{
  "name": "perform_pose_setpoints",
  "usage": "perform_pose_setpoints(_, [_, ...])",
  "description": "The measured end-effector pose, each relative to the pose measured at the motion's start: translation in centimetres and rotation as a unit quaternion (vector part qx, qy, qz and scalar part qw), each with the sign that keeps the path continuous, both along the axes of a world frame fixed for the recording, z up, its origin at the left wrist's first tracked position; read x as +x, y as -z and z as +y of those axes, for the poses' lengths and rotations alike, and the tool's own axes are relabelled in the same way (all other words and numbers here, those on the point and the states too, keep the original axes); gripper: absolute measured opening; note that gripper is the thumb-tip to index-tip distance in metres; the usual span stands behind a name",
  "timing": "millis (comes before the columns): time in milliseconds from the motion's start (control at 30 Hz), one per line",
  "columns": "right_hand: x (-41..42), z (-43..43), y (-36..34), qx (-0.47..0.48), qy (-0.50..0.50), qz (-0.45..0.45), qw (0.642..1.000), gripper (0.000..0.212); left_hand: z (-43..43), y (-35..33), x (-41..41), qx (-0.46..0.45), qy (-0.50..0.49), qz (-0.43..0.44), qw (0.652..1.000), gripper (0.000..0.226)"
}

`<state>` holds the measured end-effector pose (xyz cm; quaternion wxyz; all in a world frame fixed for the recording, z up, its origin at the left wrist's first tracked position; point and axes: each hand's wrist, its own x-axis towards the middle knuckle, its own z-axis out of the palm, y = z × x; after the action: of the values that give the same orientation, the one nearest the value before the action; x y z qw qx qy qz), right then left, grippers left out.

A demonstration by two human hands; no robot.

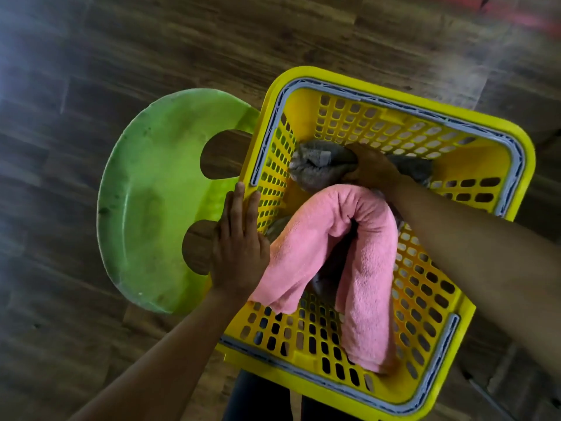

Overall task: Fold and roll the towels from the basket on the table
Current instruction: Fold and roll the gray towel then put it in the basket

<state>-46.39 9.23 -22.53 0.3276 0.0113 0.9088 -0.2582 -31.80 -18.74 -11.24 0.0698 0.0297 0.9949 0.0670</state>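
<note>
Currently, both towels lie inside the yellow basket (pixel 379 117), which is seen over a green plastic seat (pixel 151 192). Soft, light, limp handling is to be expected of the grey towel (pixel 315 165), so a bunched fold near its middle is judged the best hold. It is clutched by the right hand (pixel 375 168), with the fingers curled into the cloth. The left hand (pixel 239 250) is laid flat on the basket rim, fingers (pixel 239 205) straight, beside the pink towel (pixel 328 235).

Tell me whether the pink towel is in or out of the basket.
In. The pink towel lies humped in a loose arch, not folded, inside the walls of the yellow basket.
</note>
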Motion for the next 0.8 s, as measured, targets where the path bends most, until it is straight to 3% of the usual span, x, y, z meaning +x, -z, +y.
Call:
perform_pose_setpoints(67, [0.5, -0.7, -1.9, -0.018, 0.062, 0.001, 0.998, 0.056, -0.1, 0.0, -0.1, -0.002, 0.011, -0.003, 1.000, 0.076])
perform_pose_setpoints(167, [4.3, -1.4, -5.6, -0.059, 0.248, 0.055, 0.965, 0.042, -0.1, -0.3, -0.1, -0.001, 0.016, 0.005, 1.000, 0.076])
perform_pose_setpoints(300, [13.7, -2.1, -8.8, -0.023, 0.372, 0.059, 0.926, 0.083, 0.0, -1.3, 0.6, 0.079, 0.094, 0.052, 0.991, 0.057])
perform_pose_setpoints(400, [19.9, -4.2, -10.3, 0.020, 0.419, 0.019, 0.908, 0.098, 1.1, -1.3, 2.0, 0.156, 0.157, -0.004, 0.975, 0.046])
perform_pose_setpoints(500, [23.3, -6.0, -10.3, 0.039, 0.455, -0.050, 0.888, 0.105, 2.3, 0.6, 3.0, 0.175, 0.066, -0.151, 0.971, 0.054])
perform_pose_setpoints(633, [23.6, -7.1, -9.5, 0.076, 0.486, -0.018, 0.870, 0.078, 2.9, 3.5, 2.3, 0.188, -0.105, -0.280, 0.936, 0.074])
perform_pose_setpoints(733, [22.7, -8.3, -9.6, 0.015, 0.512, 0.053, 0.857, 0.085, 3.6, 3.7, 2.2, 0.223, -0.073, -0.254, 0.938, 0.057])
perform_pose_setpoints(800, [21.7, -9.3, -9.7, -0.026, 0.533, 0.019, 0.846, 0.103, 4.4, 3.2, 2.7, 0.260, -0.030, -0.213, 0.942, 0.046])
